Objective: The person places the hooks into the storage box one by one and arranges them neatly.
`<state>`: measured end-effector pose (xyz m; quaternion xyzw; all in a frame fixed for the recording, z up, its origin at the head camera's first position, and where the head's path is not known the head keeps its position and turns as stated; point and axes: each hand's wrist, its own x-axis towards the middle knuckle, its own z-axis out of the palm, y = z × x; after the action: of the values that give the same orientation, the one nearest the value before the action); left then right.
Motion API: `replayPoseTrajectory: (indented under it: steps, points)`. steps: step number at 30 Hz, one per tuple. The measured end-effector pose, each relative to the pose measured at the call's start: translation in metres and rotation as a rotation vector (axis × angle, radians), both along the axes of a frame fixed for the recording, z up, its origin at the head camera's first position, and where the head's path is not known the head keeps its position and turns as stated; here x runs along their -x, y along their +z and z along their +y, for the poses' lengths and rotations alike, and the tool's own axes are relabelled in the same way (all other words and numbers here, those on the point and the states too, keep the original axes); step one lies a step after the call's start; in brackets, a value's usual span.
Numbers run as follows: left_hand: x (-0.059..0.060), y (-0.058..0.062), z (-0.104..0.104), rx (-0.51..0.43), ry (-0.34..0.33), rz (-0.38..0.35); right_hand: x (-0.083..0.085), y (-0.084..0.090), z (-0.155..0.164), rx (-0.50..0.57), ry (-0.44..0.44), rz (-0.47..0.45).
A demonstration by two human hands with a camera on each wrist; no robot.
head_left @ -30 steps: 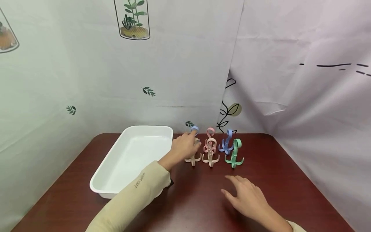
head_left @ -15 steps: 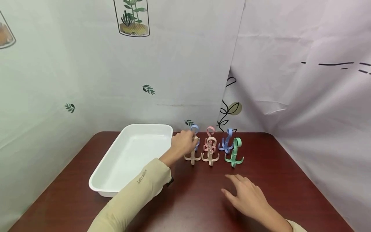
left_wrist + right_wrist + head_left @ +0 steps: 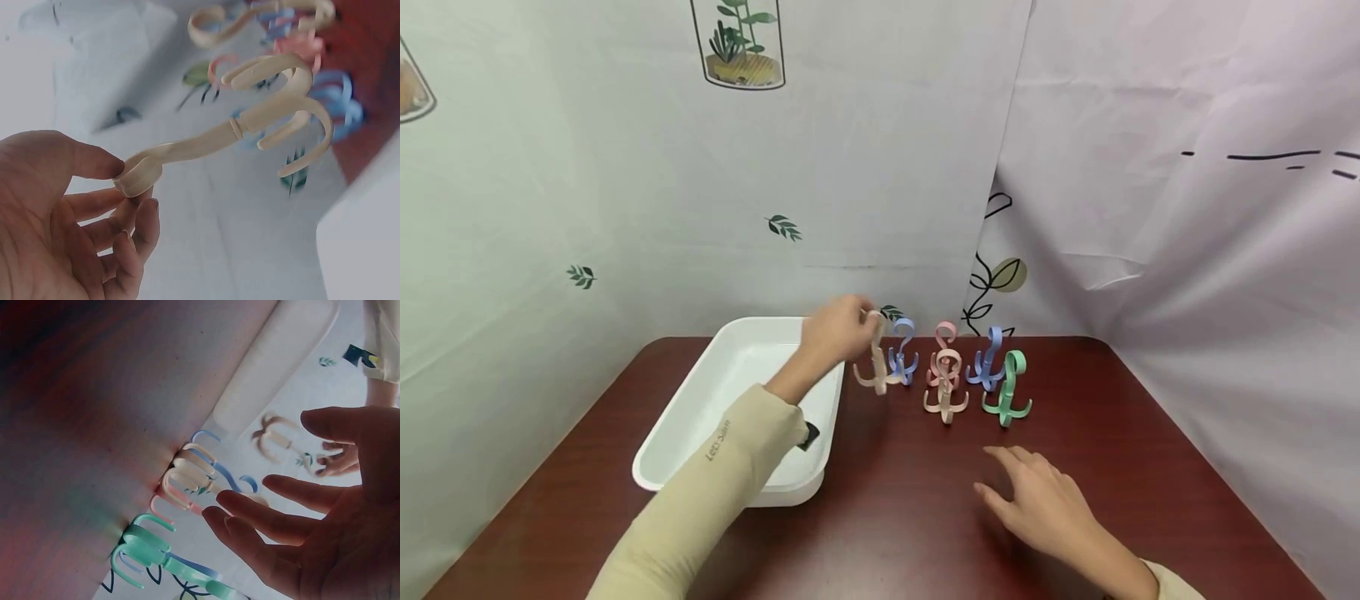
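Observation:
My left hand pinches the curled top of a beige multi-prong hanging hook between thumb and fingertips; the left wrist view shows the hook with its prongs pointing away from the palm. It hangs raised beside the right rim of a white tray. My right hand hovers over the near right of the table, fingers spread and relaxed, holding nothing. Ahead of it stand a green hook and a second beige hook. Behind are a pink hook and two blue hooks, prongs down.
The dark red table carries the tray on its left half. A pale printed curtain closes off the back and both sides, right behind the hooks.
My left hand has taken the left beige hook by its top, lifted it off the table and moved it left toward the tray. My right hand has stayed in place.

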<state>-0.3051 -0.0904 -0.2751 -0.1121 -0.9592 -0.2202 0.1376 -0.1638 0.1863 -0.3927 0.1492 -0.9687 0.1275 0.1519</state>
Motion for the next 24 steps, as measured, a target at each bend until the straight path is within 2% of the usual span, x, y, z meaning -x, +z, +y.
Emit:
replayPoseTrajectory:
  steps: [4,9,16,24]
  points:
    - [0.006,0.014,-0.028,-0.025,0.029,-0.022,0.000,0.000,0.000,0.003,0.001,0.004]
    - [0.016,0.018,-0.063,-0.014,0.087,-0.026,0.000,-0.001,0.000,0.003,0.000,0.016]
    - [0.037,0.004,-0.104,0.007,0.154,-0.088,0.002,-0.002,0.000,0.001,-0.005,0.021]
    - [0.055,-0.012,-0.137,-0.070,0.209,-0.130,0.001,-0.002,0.002,-0.002,-0.011,0.001]
